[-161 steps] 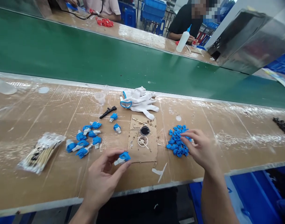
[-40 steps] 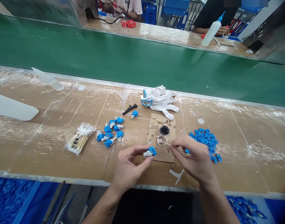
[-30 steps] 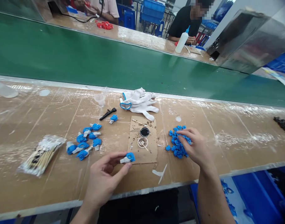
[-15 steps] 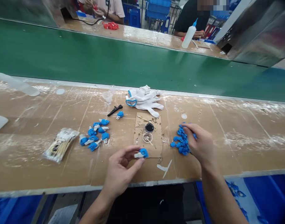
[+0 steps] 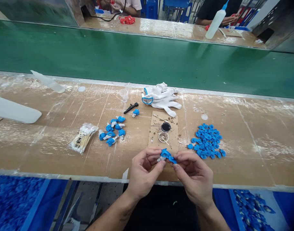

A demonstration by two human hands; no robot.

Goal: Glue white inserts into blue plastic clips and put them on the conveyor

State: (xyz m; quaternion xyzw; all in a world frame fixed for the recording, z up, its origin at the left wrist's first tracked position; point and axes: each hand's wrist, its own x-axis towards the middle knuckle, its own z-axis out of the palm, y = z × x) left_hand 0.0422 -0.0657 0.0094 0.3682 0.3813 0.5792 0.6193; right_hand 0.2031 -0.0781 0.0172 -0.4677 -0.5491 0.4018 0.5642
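In my left hand [image 5: 145, 171], pinched between thumb and fingers, is a blue and grey plastic part [image 5: 164, 154]. My right hand [image 5: 195, 175] grips a small blue plastic piece [image 5: 172, 159] against its right side. Both hands meet over the table's front edge, just below a stained cardboard piece [image 5: 156, 141]. On that cardboard are a small cup of dark liquid [image 5: 165, 127], a clear cup [image 5: 163, 137] and cotton swabs. A pile of small blue pieces [image 5: 209, 139] lies to the right. Several blue and grey parts [image 5: 110, 134] lie on the left.
White gloves [image 5: 162, 98] lie behind the cardboard, beside a black stick-like part [image 5: 131, 108]. A bag of cotton swabs [image 5: 83, 138] is at left, near white bottles [image 5: 16, 110]. Across the green belt [image 5: 127, 54], people work with red pieces. Blue bins [image 5: 257, 208] flank my lap.
My right hand has left the blue pile with a small blue piece and come to the part in my left hand. The view has shifted, so the table's things appear further right.
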